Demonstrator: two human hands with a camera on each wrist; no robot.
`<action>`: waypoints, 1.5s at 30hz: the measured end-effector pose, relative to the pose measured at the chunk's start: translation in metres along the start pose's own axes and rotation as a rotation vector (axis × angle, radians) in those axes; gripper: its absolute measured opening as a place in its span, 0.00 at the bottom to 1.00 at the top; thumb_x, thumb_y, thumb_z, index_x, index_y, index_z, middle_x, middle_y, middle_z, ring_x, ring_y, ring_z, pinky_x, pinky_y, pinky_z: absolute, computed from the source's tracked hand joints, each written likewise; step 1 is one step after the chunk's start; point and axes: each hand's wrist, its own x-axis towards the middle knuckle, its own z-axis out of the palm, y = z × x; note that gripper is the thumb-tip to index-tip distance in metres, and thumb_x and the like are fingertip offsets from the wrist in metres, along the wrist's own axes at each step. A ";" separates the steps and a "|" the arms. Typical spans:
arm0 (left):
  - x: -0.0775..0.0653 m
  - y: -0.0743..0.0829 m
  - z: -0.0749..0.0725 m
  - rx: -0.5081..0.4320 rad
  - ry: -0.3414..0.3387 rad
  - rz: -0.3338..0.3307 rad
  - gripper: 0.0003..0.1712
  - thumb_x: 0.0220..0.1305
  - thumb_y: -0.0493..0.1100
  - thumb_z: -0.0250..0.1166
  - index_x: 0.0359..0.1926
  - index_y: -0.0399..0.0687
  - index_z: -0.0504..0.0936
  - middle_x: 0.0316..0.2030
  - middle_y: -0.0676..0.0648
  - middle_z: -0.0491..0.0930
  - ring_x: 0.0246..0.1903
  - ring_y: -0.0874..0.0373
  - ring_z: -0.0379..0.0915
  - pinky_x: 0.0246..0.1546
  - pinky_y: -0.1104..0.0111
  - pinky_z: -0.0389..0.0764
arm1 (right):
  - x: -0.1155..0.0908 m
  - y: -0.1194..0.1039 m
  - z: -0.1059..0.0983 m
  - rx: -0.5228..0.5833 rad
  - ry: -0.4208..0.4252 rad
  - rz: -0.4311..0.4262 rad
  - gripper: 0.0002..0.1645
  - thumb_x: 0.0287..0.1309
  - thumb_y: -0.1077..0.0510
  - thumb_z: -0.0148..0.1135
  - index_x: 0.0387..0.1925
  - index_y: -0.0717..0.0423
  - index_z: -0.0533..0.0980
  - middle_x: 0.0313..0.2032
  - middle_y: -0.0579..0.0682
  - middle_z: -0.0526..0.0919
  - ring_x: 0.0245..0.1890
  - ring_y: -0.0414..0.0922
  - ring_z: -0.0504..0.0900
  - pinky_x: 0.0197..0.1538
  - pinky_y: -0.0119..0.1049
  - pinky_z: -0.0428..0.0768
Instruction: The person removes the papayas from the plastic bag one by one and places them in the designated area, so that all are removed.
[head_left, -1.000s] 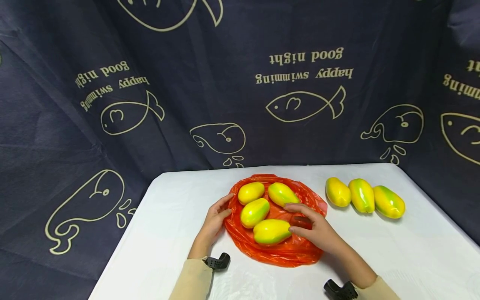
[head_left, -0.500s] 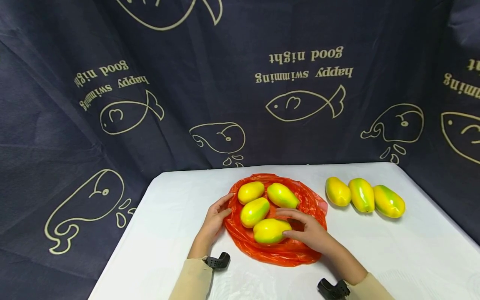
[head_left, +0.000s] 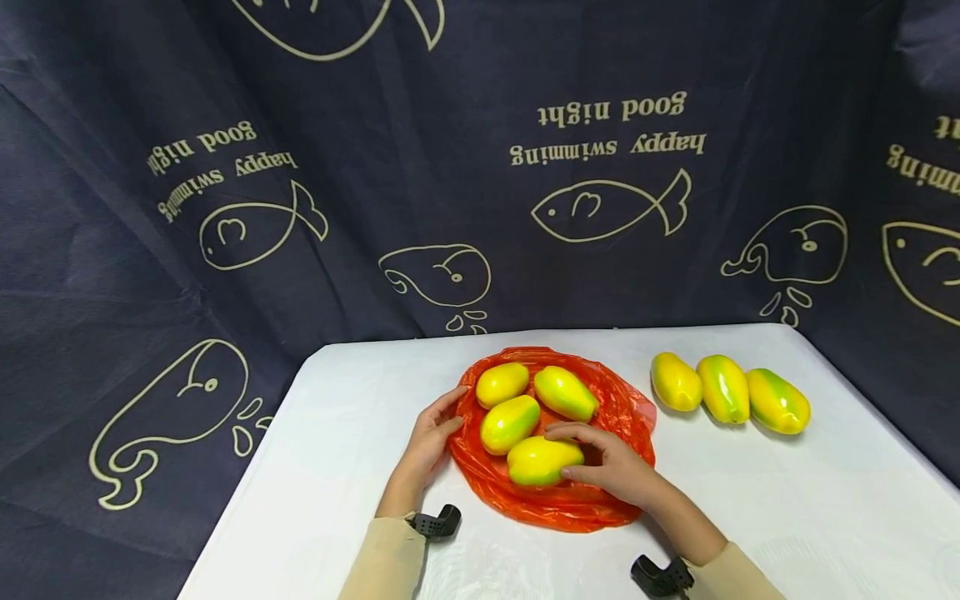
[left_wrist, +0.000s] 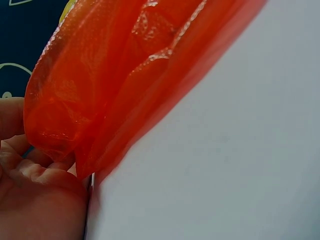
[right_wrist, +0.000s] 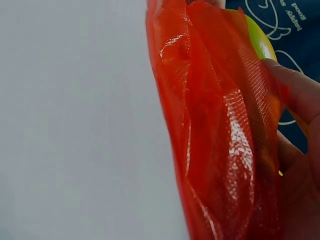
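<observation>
The nearest yellow-green fruit (head_left: 536,462), lying in the red bag (head_left: 551,509) on the counter (head_left: 322,450), is pinched at its right end by the right hand (head_left: 613,465), angled in from the near right, while the bag's left rim is gripped by the left hand (head_left: 429,436).

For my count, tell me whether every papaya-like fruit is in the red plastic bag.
No, three papaya-like fruits lie on the white table, right of the red plastic bag.
</observation>
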 end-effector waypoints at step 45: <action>0.000 -0.001 0.000 0.008 -0.003 0.000 0.31 0.69 0.28 0.50 0.72 0.45 0.68 0.73 0.43 0.63 0.72 0.46 0.59 0.65 0.68 0.74 | -0.007 -0.009 -0.005 -0.033 0.117 0.049 0.30 0.55 0.49 0.72 0.60 0.32 0.74 0.60 0.41 0.79 0.60 0.46 0.74 0.61 0.26 0.76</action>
